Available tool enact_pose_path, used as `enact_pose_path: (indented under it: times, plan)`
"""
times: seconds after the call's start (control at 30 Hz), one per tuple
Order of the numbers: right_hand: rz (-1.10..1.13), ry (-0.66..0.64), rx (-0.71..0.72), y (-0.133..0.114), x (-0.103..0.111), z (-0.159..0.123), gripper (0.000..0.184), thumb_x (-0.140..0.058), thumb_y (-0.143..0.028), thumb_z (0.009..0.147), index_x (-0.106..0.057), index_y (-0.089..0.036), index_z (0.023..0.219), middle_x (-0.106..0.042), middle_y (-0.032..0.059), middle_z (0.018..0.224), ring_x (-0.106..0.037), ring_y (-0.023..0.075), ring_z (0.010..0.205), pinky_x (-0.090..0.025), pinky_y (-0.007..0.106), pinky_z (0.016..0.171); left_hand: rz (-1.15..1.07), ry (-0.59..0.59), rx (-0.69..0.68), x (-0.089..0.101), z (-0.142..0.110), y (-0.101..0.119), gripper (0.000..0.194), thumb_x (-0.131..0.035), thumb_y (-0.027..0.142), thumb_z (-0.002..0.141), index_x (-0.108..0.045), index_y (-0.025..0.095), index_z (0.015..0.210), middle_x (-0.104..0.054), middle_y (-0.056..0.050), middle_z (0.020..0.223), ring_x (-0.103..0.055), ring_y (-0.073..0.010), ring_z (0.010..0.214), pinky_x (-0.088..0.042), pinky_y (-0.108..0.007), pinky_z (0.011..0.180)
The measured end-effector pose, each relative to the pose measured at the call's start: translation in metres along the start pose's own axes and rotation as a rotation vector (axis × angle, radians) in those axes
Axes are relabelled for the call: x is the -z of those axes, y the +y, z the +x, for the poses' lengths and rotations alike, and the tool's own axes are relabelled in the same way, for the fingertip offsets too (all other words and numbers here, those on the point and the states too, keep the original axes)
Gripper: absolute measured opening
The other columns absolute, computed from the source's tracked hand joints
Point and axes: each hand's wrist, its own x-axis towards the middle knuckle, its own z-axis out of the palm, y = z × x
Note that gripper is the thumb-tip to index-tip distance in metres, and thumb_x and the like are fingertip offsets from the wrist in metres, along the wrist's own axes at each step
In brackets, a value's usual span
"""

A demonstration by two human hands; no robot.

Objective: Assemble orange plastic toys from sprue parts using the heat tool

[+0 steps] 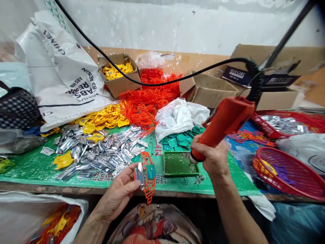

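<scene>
My left hand (119, 191) pinches an orange openwork plastic frame (150, 189) near the table's front edge. A shiny silver piece (139, 174) and a teal green piece (151, 171) sit against that frame. Wrapped around a red electric screwdriver (224, 123), my right hand (215, 157) tilts it so its lower end is at the right side of a green gridded tray (181, 175). Small screws (187, 155) lie in the tray, and more small bits (199, 179) are scattered beside it. The screwdriver's tip is hard to make out.
Silver pieces (101, 154) heap on the left, with yellow parts (106, 117) and orange frames (149, 101) behind. Teal parts (179, 139) lie beyond the tray, beside a white bag (180, 113). A black cable (162, 83) arcs overhead. Red baskets (302, 188) stand right.
</scene>
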Motion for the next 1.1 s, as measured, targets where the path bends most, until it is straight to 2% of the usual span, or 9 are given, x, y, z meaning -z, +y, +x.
enact_pose_path:
  times: [0.13,0.27,0.37,0.5,0.8,0.97,1.1]
  plan:
    - [-0.007,-0.03,-0.037,0.005,0.009,-0.01,0.031,-0.085,-0.027,0.056,-0.063,-0.017,0.075,-0.064,-0.0021,0.067,-0.055,0.0132,0.055,-0.046,0.029,0.052,-0.038,0.055,-0.049,-0.005,-0.008,0.001,0.05,-0.083,0.015,0.071,-0.067,0.021,0.118,-0.078,-0.008,0.104,-0.073,-0.0221,0.083,-0.06,-0.032,0.072]
    - [-0.008,-0.079,-0.077,0.003,0.01,-0.019,0.034,-0.086,-0.03,0.056,-0.063,-0.017,0.079,-0.065,-0.0015,0.068,-0.056,0.0134,0.056,-0.047,0.029,0.052,-0.104,0.069,-0.084,-0.012,-0.015,0.002,0.056,-0.08,0.011,0.074,-0.062,0.022,0.126,-0.078,-0.007,0.107,-0.074,-0.0196,0.085,-0.06,-0.031,0.076]
    - [-0.014,-0.105,-0.11,0.003,0.01,-0.023,0.035,-0.087,-0.032,0.056,-0.064,-0.017,0.078,-0.065,-0.0009,0.068,-0.056,0.0143,0.056,-0.048,0.029,0.051,-0.186,0.112,-0.095,-0.014,-0.021,0.003,0.046,-0.075,0.009,0.077,-0.064,0.018,0.12,-0.077,-0.007,0.108,-0.074,-0.018,0.085,-0.06,-0.031,0.081]
    - [0.001,-0.131,-0.159,0.01,0.009,-0.023,0.035,-0.088,-0.033,0.054,-0.066,-0.017,0.077,-0.065,-0.001,0.066,-0.055,0.0141,0.051,-0.045,0.029,0.046,-0.287,0.156,-0.096,-0.01,-0.028,0.001,0.026,-0.069,0.011,0.083,-0.068,0.016,0.108,-0.078,-0.006,0.096,-0.075,-0.0213,0.084,-0.061,-0.039,0.084]
    - [0.056,-0.106,-0.178,0.014,-0.003,-0.015,0.041,-0.092,-0.03,0.044,-0.069,-0.019,0.076,-0.068,-0.0001,0.067,-0.057,0.0142,0.053,-0.045,0.025,0.044,-0.465,0.192,-0.014,0.002,-0.025,-0.004,0.021,-0.058,0.016,0.092,-0.066,0.013,0.111,-0.079,-0.01,0.094,-0.076,-0.0252,0.086,-0.059,-0.048,0.086]
    - [0.055,-0.065,-0.177,0.016,-0.013,-0.002,0.039,-0.092,-0.026,0.042,-0.069,-0.018,0.071,-0.068,0.0006,0.068,-0.057,0.0141,0.052,-0.046,0.025,0.041,-0.495,0.188,-0.037,0.002,-0.02,-0.003,0.016,-0.06,0.019,0.091,-0.07,0.014,0.102,-0.079,-0.007,0.087,-0.075,-0.022,0.074,-0.061,-0.042,0.075]
    - [0.107,-0.083,-0.213,0.014,-0.022,0.003,0.039,-0.092,-0.024,0.043,-0.067,-0.018,0.072,-0.066,-0.0003,0.067,-0.056,0.0135,0.05,-0.046,0.024,0.037,-0.523,0.188,-0.074,-0.002,-0.018,-0.005,0.021,-0.066,0.022,0.086,-0.072,0.012,0.104,-0.076,-0.008,0.081,-0.071,-0.0198,0.067,-0.06,-0.037,0.068]
